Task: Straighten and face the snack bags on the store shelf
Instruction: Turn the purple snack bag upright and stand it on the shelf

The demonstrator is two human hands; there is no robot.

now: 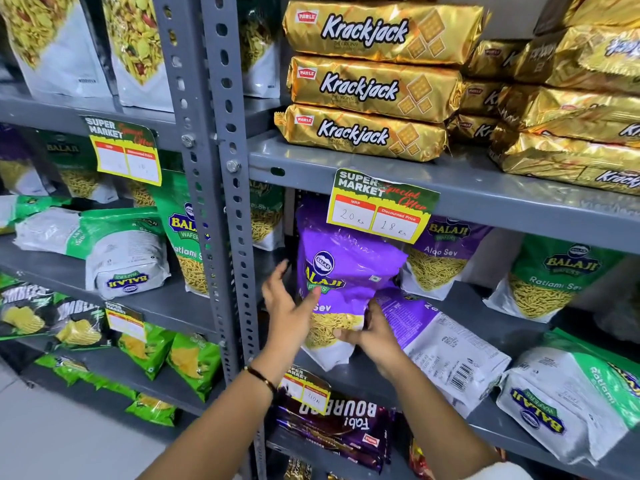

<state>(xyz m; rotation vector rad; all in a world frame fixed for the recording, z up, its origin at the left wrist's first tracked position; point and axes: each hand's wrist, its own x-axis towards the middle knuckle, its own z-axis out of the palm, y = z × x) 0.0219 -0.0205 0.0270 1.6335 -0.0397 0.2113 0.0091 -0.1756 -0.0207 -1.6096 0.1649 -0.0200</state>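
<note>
A purple Balaji Aloo Sev bag (346, 271) stands upright at the left end of the middle grey shelf (519, 327), its front facing me. My right hand (375, 336) grips its lower right edge. My left hand (289, 306) is open, fingers spread, with the thumb against the bag's left side. Right beside it a second purple bag (440, 344) lies flat with its back and barcode up. Behind stands another Aloo Sev bag (440, 258). A green Ratlami Sev bag (550, 282) stands further right, and one more green bag (571, 400) lies flat, upside down.
A grey perforated upright post (228, 216) runs just left of my left hand. A price tag (381, 206) hangs over the held bag's top. Gold Krackjack packs (367, 84) are stacked on the shelf above, Bourbon packs (339, 427) below. Left bay holds toppled green bags (114, 247).
</note>
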